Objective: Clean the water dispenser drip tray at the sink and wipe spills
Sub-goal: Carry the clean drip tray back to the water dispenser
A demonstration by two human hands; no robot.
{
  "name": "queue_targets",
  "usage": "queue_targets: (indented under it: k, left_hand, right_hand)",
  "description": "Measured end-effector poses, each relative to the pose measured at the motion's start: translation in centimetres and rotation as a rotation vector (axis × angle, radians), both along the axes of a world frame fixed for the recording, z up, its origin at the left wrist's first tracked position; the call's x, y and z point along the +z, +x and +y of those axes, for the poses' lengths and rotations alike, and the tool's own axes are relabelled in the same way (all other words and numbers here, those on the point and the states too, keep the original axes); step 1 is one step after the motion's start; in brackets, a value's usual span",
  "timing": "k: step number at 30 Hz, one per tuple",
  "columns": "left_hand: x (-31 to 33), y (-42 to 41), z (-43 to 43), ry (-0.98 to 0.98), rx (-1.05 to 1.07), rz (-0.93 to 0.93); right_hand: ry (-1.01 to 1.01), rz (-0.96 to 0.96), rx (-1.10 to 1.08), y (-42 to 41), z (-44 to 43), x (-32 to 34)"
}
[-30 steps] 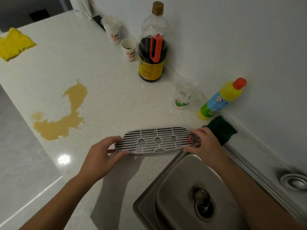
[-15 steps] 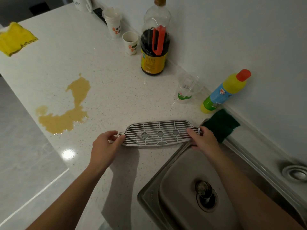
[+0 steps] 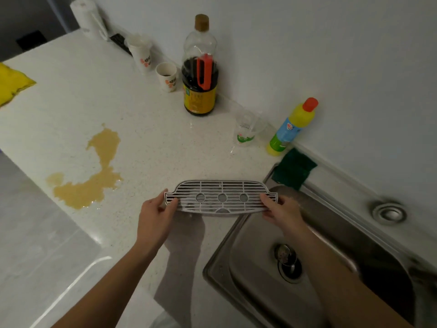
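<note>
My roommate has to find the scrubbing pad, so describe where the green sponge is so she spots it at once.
Start at the stainless steel sink set into the white speckled counter. At its far corner by the wall lies the dark green square sponge. It is flat and soft, unlike the upright yellow detergent bottle with an orange cap just behind it.

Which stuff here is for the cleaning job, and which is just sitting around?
For the job: drip tray, held by left hand and right hand; sink; green sponge; brown spill; yellow cloth.

Just sitting: dark sauce bottle; paper cups; plastic cup.
</note>
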State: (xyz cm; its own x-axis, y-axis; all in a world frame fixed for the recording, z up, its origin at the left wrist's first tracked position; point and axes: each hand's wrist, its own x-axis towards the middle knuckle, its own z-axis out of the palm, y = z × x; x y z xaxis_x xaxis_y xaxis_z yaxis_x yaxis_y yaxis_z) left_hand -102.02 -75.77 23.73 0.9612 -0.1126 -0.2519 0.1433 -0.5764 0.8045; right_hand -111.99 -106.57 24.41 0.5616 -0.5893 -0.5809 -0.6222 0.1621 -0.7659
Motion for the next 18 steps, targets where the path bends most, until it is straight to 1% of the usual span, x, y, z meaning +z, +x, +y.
queue_targets:
  k: [2, 4, 6, 9, 13, 18]
  left_hand:
    - [0.9, -0.8, 0.5, -0.162, 0.048, 0.098]
    - [1.7, -1.7, 1.0, -0.357, 0.115, 0.265]
    - [2.5, -2.8, 1.7, -0.478, 0.178, 0.362]
    - [4.0, -4.9, 3.7, -0.541, 0.231, 0.360]
    - [5.6, -9.0, 8.4, -0.560, 0.313, 0.299]
    - [7.1, -14.3, 16.3, -0.556, 0.472, 0.216]
  right_hand:
    - [0.017, -0.029, -0.034, -1.9, 1.1, 1.1]
    - [0.038, -0.055, -0.073, -3.8, 2.2, 2.1]
    - [0.075, -0.090, -0.097, -5.9, 3.3, 3.0]
    - [0.135, -0.143, -0.096, -9.0, 5.2, 3.9]
    - [0.255, -0.182, -0.080, -12.1, 8.5, 3.6]
    - [0.393, -0.202, 0.041, -12.8, 15.2, 2.8]
